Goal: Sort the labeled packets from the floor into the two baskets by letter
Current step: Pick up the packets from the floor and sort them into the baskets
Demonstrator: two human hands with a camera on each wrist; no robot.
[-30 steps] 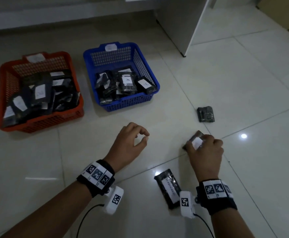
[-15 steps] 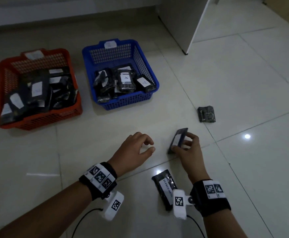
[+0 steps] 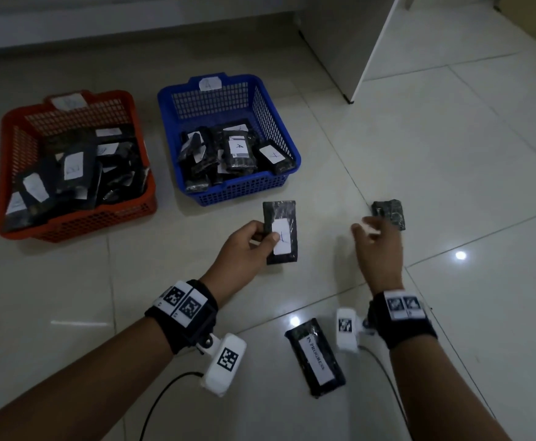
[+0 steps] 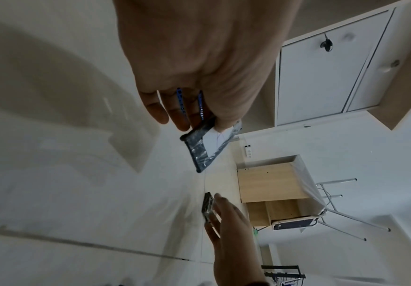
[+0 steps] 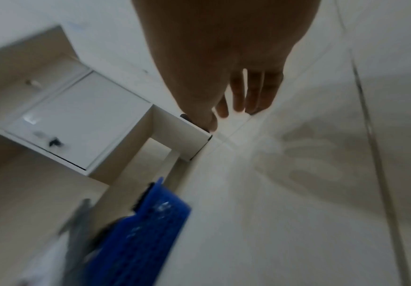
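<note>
A black packet (image 3: 280, 232) with a white label is held by the left hand (image 3: 244, 246), with the thumb on the label and the fingers behind it. The mark written on the label cannot be read with certainty. The packet is kept above the floor, just in front of the blue basket (image 3: 273, 122). In the left wrist view the same packet (image 4: 210, 143) is seen pinched at one end by the fingers (image 4: 175, 114).

The right hand (image 3: 379, 246) is seen to the right of the blue basket and nearer to the person, with the fingers spread and loose, and nothing is held in it. It is blurred in the head view. A small dark packet (image 3: 389, 213) is found on the floor just beyond its fingertips. Another packet (image 3: 316, 356), labelled "IN PROGRESS", is laid on the floor well in front of the blue basket, between the two wrists.

The red basket (image 3: 9, 148) is placed just left of the blue basket. Many black packets are contained in both.
</note>
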